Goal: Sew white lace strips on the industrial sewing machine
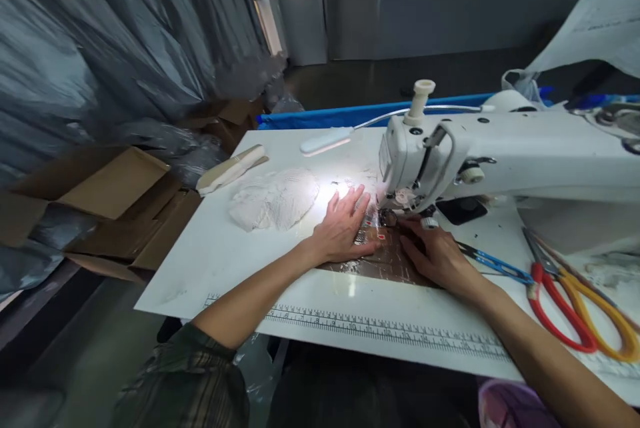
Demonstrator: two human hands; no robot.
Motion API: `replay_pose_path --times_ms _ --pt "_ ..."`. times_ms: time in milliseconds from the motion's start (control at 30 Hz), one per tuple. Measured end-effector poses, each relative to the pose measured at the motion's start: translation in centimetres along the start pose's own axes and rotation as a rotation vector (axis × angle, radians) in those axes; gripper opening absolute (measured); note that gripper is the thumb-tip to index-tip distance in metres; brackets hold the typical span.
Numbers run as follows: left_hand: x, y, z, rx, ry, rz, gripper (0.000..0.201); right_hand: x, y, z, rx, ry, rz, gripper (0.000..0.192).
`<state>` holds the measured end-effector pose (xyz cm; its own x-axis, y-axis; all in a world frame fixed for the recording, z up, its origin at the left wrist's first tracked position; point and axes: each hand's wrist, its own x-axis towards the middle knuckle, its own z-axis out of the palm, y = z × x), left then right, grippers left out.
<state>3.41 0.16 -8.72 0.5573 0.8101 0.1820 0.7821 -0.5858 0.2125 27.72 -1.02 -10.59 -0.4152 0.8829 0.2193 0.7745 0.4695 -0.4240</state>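
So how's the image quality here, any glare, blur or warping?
Head view: the machine lamp blows out the table beside the left hand; glare glints off the shiny brown piece; edges bow wide-angle, the ruler strip curves; the plastic sheeting looks smeared.

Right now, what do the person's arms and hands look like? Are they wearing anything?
Both hands are bare: no gloves, and no rings or watch that I can make out. The left hand has a bare forearm, with a dark plaid sleeve pushed up near the elbow. The right hand has a bare forearm too.
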Motion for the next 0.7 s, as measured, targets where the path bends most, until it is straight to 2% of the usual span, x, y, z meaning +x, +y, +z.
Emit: replay_pose_path --times_ms 133,233,300,400,500,600,700 --pt "-0.8 0.6 -0.3 0.088 0.034 -0.056 0.079 -0.4 1.1 1.0 -0.104 0.051 -0.097 0.044" --pt "-1.6 0.0 -1.5 0.158 0.071 -0.088 0.069 -0.6 1.5 1.4 -0.128 0.074 -0.145 0.045" --pt "-2.3 -1.4 -2.7 0.186 0.116 -0.159 0.061 -0.7 1.4 1.4 -0.129 0.084 -0.148 0.046" --pt "-3.6 -4.6 -4.4 0.187 0.223 -0.395 0.045 -1.0 1.1 1.5 -0.132 0.098 -0.133 0.048" --pt "-5.0 -7.5 -5.5 0.073 0.319 -0.599 0.027 -1.2 0.9 1.8 -0.127 0.113 -0.118 0.048" --pt "-6.2 -8.4 -5.9 -0.032 0.352 -0.632 0.022 -1.1 0.8 1.7 -0.092 0.113 -0.097 0.048" --pt "-6.9 -6.9 -6.2 -0.078 0.375 -0.565 0.025 -1.0 0.0 0.7 0.028 0.103 -0.080 0.043"
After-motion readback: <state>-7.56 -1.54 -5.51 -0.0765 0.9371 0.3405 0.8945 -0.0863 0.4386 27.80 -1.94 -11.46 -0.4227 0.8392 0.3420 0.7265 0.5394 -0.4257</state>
